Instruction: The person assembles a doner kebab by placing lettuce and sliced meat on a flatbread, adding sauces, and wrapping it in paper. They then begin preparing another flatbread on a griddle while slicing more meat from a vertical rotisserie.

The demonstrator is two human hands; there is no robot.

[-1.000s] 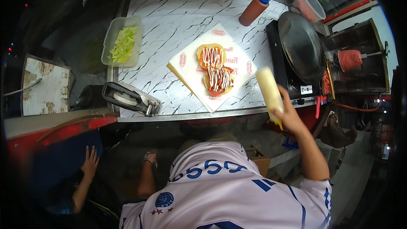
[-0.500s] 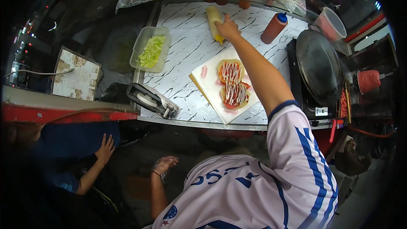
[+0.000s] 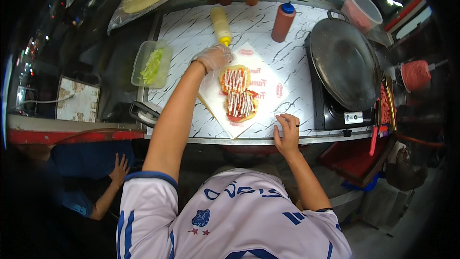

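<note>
Co-worker's hand (image 3: 119,169): at far left, below the tabletop (image 3: 299,79), fingers spread against dark blue cloth.

Device (image 3: 143,114): black and white, kind uncertain, at the tabletop's front left corner.

Container (image 3: 166,64): translucent, tilted in view, holding shredded lettuce (image 3: 152,67).

Left hand (image 3: 214,59): in a clear plastic glove, over the paper's upper left edge, near the upper bun half; whether its fingers are apart or together cannot be told.

Squeeze bottle (image 3: 220,21): pale contents, yellow cap, lying just beyond the left hand, cap toward it.

Upper bun half (image 3: 235,79) and lower bun half (image 3: 240,105): one pair, set close together on white paper (image 3: 270,95) with red print; both bear red topping under white zigzag sauce.

Red bottle (image 3: 283,24): blue cap, beyond the paper, to its right.

Right hand (image 3: 288,134): bare, dark ring on one finger, at the tabletop's front edge; fingers parted, slightly bent.

Pan (image 3: 342,62): round, black, over a black stove (image 3: 330,121).

Tub (image 3: 362,12): translucent, reddish contents, behind the pan.
</note>
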